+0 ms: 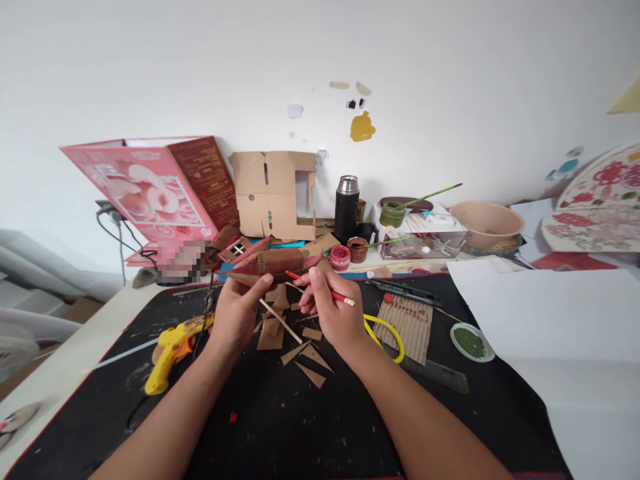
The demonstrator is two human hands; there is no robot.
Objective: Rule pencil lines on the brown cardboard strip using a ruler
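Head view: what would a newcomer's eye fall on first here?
Probably the big pink box at the back left, in front of the white wall. Next might come the bright yellow glue gun, lying on the black mat left of the hands. At the centre, the right hand holds a red pencil beside the left hand, which grips a brown piece.

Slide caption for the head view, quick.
Red pencil in the right hand's grip, cardboard scraps on the black mat.
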